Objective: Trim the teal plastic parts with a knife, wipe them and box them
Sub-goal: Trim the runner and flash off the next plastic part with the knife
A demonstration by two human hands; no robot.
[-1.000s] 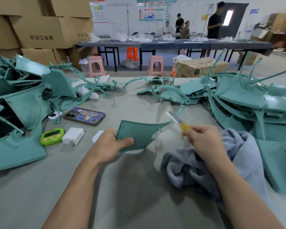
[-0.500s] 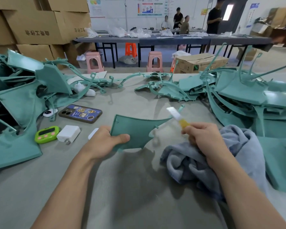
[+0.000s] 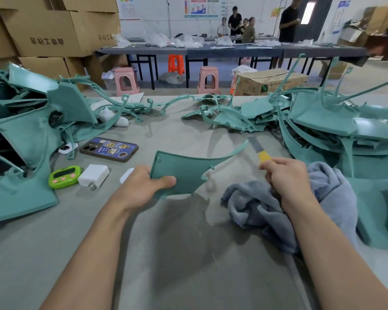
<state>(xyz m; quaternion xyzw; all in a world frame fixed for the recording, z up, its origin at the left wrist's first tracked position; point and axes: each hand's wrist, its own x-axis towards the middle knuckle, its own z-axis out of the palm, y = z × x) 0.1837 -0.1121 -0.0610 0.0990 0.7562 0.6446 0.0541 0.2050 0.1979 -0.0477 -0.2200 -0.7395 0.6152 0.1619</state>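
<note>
The grey table is carrying both your forearms nearest you. Your left hand is gripping the teal part by its lower left corner. The thumb is lying across the face and the fingers are curling behind, keeping the part tilted up off the table. Your right hand is holding the knife by its yellow handle, fingers curled tight, with the blade pointing up and away.

Half a second ago the blade was crossing the part's thin curved tail. Now it is standing just to the right of the tail's tip, apart from it, and the part is facing you a little more squarely. The blue-grey cloth is still lying bunched under your right wrist — whether your fingers are catching it too, I cannot tell.

Past your left hand, the white charger, green timer and phone are lying where they were. The left heap and right heap of teal parts are flanking the working space.

Beyond the table's far edge a cardboard box is sitting near two pink stools. Stacked cartons are rising at the left, and people are standing behind the long table at the back.
</note>
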